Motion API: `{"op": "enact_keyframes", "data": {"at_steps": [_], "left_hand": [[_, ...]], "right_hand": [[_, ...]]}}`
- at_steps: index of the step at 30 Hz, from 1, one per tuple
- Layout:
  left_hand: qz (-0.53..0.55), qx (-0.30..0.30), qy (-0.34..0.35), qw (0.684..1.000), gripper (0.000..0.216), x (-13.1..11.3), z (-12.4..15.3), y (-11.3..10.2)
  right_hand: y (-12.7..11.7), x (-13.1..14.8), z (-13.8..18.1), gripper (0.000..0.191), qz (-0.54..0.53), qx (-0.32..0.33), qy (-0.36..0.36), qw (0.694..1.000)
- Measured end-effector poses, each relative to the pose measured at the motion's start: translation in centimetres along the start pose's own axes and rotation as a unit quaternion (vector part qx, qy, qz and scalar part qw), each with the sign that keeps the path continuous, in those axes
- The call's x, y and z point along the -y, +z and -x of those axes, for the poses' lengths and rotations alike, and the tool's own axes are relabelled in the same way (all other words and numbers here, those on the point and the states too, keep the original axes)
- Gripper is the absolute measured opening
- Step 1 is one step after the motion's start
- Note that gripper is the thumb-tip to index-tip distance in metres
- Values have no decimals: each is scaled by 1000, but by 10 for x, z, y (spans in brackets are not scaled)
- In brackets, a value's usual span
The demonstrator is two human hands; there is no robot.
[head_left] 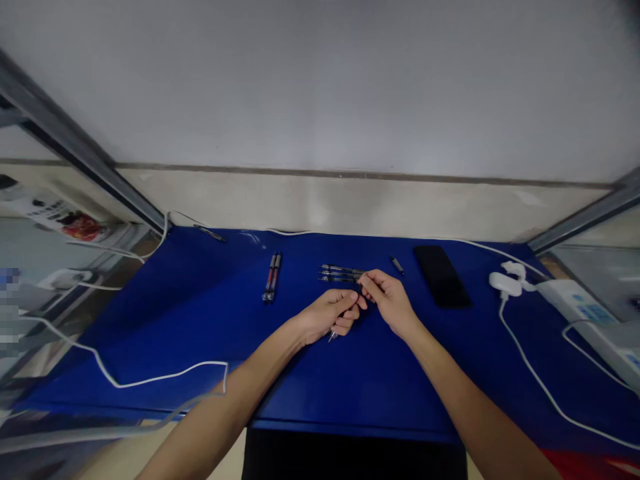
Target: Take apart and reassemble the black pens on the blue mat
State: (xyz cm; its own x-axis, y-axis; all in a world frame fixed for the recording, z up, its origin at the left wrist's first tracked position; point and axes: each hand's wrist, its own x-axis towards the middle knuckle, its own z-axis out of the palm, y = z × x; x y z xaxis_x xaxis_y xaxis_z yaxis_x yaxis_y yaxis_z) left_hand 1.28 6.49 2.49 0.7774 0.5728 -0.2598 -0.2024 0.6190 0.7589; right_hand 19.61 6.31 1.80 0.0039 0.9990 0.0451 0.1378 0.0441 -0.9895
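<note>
My left hand (334, 315) is closed, fingers curled round a slim pen whose pale, shiny end (333, 337) sticks out below the fist. Close against it on the right, my right hand (390, 303) has thumb and forefinger pinched together; whatever they hold is hidden or too small to make out. Just beyond the hands, several dark pens (340, 273) lie side by side, their right ends partly covered by my right fingers. A short dark pen piece (397, 265) rests to the right of them. To the left, two pens with reddish middles (273, 277) lie together.
All this lies on a blue table (360, 387). A black phone (443, 277) lies at right, near a white charger (505, 284) and power strip (585, 303). Another pen (210, 233) is at the back left. White cables (165, 378) cross the left side and back edge.
</note>
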Motion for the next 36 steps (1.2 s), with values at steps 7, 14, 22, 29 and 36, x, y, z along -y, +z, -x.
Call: {"op": "enact_keyframes", "data": {"at_steps": [7,14,22,29,36], "left_hand": [[-33,-2,60,998,42,3,-3,3],[-26,-1,66,997,48,6,-6,-2],[-28,19,66,997,39,5,-4,1],[60,36,10,998,23,-4,1,7],[22,-19,-5,1000,40,-2,1,5]], "right_hand": [[6,8,6,25,-50,-14,20,998],[4,15,5,31,-42,-11,32,999],[7,17,5,34,-53,5,35,998],[8,16,7,29,-45,35,13,998],[13,16,10,22,-44,61,-11,997]]}}
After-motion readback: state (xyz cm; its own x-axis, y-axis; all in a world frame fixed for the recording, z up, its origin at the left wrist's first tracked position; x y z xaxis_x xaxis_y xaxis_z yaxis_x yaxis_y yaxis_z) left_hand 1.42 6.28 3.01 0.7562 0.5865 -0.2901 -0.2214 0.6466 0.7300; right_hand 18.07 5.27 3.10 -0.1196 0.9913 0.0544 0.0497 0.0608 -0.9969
